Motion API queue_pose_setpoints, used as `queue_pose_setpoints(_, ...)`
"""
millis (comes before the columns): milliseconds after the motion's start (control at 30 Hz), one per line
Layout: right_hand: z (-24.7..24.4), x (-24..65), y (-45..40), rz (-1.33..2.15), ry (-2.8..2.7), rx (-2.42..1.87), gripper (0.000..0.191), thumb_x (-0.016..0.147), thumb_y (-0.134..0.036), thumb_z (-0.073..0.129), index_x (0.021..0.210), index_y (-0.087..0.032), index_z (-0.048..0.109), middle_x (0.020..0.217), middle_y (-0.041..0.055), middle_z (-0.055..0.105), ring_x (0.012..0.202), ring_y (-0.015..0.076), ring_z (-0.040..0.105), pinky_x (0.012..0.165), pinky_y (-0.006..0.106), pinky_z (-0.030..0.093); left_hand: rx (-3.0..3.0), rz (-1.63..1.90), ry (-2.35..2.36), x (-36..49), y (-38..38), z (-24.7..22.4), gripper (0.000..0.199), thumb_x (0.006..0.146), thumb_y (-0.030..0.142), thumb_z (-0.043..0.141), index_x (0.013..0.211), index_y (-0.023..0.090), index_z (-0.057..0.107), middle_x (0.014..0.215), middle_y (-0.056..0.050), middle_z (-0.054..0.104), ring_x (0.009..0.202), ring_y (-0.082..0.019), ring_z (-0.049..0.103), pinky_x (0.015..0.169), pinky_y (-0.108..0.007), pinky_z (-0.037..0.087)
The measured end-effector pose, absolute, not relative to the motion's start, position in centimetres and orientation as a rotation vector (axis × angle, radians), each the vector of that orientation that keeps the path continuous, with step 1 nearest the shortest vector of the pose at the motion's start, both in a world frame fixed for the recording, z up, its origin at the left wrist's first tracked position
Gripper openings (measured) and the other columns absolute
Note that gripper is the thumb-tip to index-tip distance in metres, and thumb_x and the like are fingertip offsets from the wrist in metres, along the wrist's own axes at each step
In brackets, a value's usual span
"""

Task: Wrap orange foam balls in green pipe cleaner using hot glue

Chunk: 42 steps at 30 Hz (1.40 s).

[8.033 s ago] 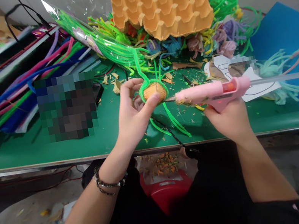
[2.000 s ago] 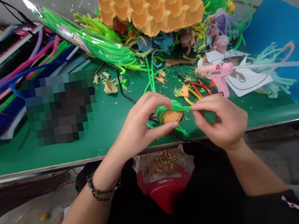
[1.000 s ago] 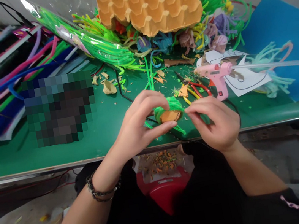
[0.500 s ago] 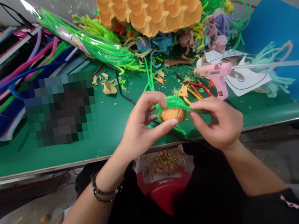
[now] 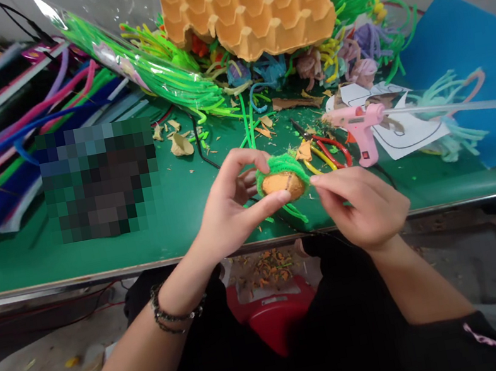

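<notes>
My left hand [image 5: 234,204] grips a cardboard egg-carton cup [image 5: 282,186] wrapped in rows of fuzzy green pipe cleaner [image 5: 283,162]. The thumb lies along the cup's lower edge and the fingers curl round its left side and top. At the cup's right edge, the thumb and forefinger of my right hand [image 5: 361,204] pinch together on the green pipe cleaner, whose end is hidden there. Just behind lie pliers [image 5: 335,151] with red and yellow handles and a pink glue gun [image 5: 362,127].
An egg tray [image 5: 245,7] rests on bundled pipe cleaners at the back. A clear bag of green pipe cleaners [image 5: 151,74] lies left of it. Cardboard scraps [image 5: 181,145] litter the green table [image 5: 178,223]. A blue sheet [image 5: 451,60] lies right. A red bin [image 5: 276,321] sits below.
My right hand has shifted slightly right and down, its fingers more closed at the cup's edge. The cup has moved slightly left and up in my left hand.
</notes>
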State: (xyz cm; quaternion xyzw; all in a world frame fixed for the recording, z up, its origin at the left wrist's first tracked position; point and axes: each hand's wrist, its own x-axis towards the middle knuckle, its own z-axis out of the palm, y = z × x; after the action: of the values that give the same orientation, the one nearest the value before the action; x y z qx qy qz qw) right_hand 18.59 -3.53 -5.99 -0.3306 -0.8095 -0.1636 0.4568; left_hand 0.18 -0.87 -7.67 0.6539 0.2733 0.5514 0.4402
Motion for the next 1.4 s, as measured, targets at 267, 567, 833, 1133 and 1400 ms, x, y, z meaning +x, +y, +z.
queue_pose_setpoints(267,-6.21,18.78,-3.67,-0.617,-2.075,-0.819,0.022,0.083,-0.008,0.059,0.102,-0.017,0.063,0.077,0.0018,0.069,0.069,0.0121,0.065,0.065,0.023,0.053,1.65,1.378,0.709,0.29,-0.84,-7.77,0.035,0.077,0.045,0.067,0.091,0.023,0.044,0.096,-0.001,0.055,0.071,-0.009,0.056,0.057,-0.021,0.048)
queue_pose_setpoints(567,-6.35,18.41,-3.3,-0.44,-2.034,-0.8,0.024,0.08,-0.006,0.062,0.102,-0.016,0.061,0.08,0.0026,0.07,0.072,0.0112,0.065,0.07,0.021,0.054,1.582,1.388,0.683,0.29,-0.65,-7.73,0.035,0.076,0.043,0.07,0.09,0.023,0.045,0.095,-0.001,0.055,0.072,-0.009,0.056,0.058,-0.02,0.05)
queue_pose_setpoints(833,-6.49,18.49,-3.34,-0.411,-1.992,-0.805,0.029,0.081,-0.007,0.061,0.107,-0.019,0.06,0.082,0.0007,0.071,0.075,0.0112,0.067,0.07,0.021,0.055,1.498,1.345,0.628,-0.08,-0.12,-8.04,0.033,0.077,0.042,0.067,0.092,0.025,0.043,0.096,0.0,0.054,0.073,-0.009,0.056,0.06,-0.02,0.054)
queue_pose_setpoints(1133,-6.26,18.32,-3.58,-0.466,-2.016,-0.826,0.022,0.081,-0.007,0.061,0.1,-0.018,0.061,0.078,0.0015,0.07,0.071,0.0106,0.066,0.068,0.02,0.055,1.482,1.369,0.63,0.13,-0.27,-8.03,0.031,0.077,0.04,0.068,0.09,0.024,0.044,0.094,0.001,0.053,0.07,-0.008,0.054,0.058,-0.018,0.052)
queue_pose_setpoints(1400,-6.45,18.29,-3.48,-0.508,-2.037,-0.84,0.021,0.082,-0.008,0.061,0.099,-0.019,0.061,0.079,0.0014,0.069,0.072,0.0109,0.066,0.068,0.02,0.055,1.511,1.359,0.664,0.16,-0.25,-8.16,0.032,0.077,0.041,0.068,0.09,0.024,0.044,0.096,0.0,0.054,0.07,-0.008,0.054,0.058,-0.019,0.051)
